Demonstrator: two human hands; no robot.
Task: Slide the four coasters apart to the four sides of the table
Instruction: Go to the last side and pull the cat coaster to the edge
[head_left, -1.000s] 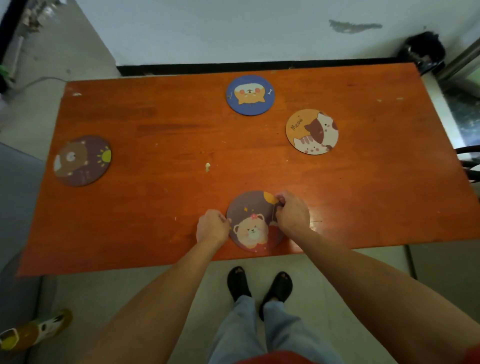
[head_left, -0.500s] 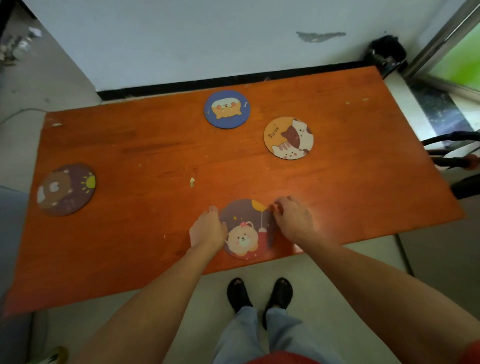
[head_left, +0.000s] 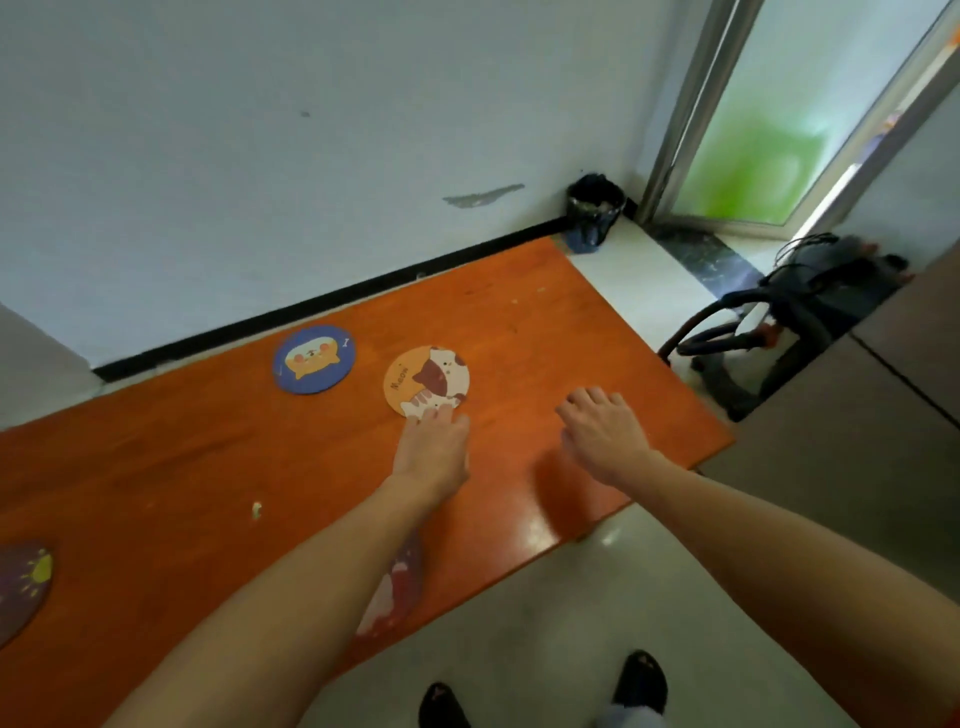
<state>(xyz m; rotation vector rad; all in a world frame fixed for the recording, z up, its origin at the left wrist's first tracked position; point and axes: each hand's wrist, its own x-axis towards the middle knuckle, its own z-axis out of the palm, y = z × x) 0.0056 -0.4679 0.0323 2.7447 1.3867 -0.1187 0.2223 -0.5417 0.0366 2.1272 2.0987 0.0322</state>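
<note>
Four round coasters lie on the orange table (head_left: 156, 467). The orange cat coaster (head_left: 426, 376) sits toward the far right; my left hand (head_left: 434, 447) lies flat with its fingertips on that coaster's near edge. My right hand (head_left: 602, 431) hovers open over bare table to the right of it, touching no coaster. The blue coaster (head_left: 313, 358) lies by the far edge. A dark purple bear coaster (head_left: 397, 587) rests at the near edge, mostly hidden under my left forearm. The brown sun coaster (head_left: 21, 587) is cut off at the left.
A white wall with a black baseboard runs behind the table. A black bin (head_left: 592, 210) stands in the corner by a glass door (head_left: 769, 130). A dark machine with hoses (head_left: 800, 322) sits beyond the table's right end. A small crumb (head_left: 256, 509) lies mid-table.
Both hands left the purple bear coaster at the near edge and reached forward and right; my left fingertips now touch the cat coaster. The camera swung right and up.
</note>
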